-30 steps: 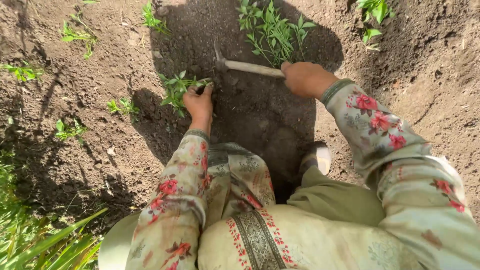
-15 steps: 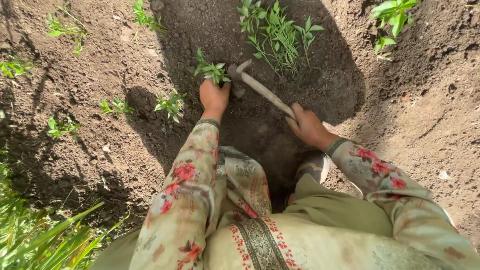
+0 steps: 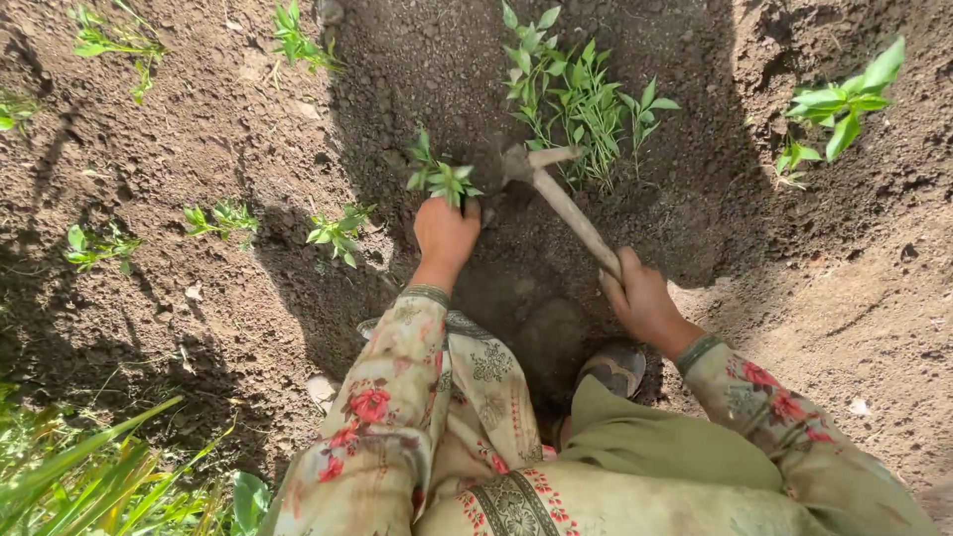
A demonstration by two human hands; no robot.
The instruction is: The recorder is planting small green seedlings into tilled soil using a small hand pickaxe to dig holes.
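While the person crouches over a patch of bare brown soil [image 3: 199, 328], the left hand [image 3: 446, 234] is closed around the base of a small green seedling [image 3: 440, 179], holding it upright at the ground in the shaded middle of the patch, its leaves standing just above the fingers. The right hand [image 3: 643, 301] is clenched around the lower end of the wooden handle of a short hand hoe [image 3: 559, 195], which slants up and away from the person; the hoe's head sits in the soil just beside the seedling, between it and a larger clump of green plants [image 3: 586, 104] near the far edge of the patch. Whether the blade touches the seedling cannot be told. Both arms wear pale floral sleeves [image 3: 382, 417] with red flowers. A shoe [image 3: 615, 369] shows below the right hand, planted on the dark earth. Other small seedlings [image 3: 338, 230] stand in a loose row toward the left of the patch, well apart from one another, and another leafy plant [image 3: 839, 109] grows near the far right corner. Long grass blades [image 3: 89, 476] fill the near left corner.
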